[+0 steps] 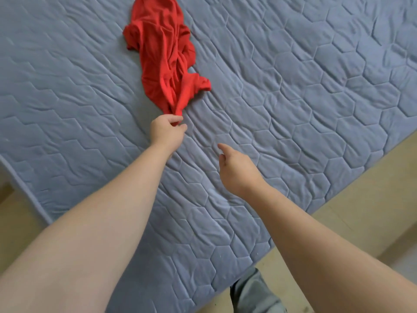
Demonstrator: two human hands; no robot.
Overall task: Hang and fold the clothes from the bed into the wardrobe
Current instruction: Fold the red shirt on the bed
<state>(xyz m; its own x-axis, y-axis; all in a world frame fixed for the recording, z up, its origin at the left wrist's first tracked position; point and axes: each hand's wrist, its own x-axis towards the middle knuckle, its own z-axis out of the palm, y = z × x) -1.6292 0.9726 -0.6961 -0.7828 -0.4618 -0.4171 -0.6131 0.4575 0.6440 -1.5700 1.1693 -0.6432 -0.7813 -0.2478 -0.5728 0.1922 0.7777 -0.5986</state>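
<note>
A crumpled red garment point(164, 57) lies stretched out on the bed point(293, 86), which has a blue-grey quilted cover. My left hand point(167, 129) pinches the garment's near end between thumb and fingers. My right hand point(237, 170) hovers over the cover to the right of it, holding nothing, with the index finger extended toward the garment and the other fingers loosely curled. The wardrobe is out of view.
The bed's near edge runs diagonally from the left to the lower middle and up to the right. Beige floor point(361, 211) shows beyond it at right and at lower left. My grey trouser leg point(250, 292) stands against the bed edge.
</note>
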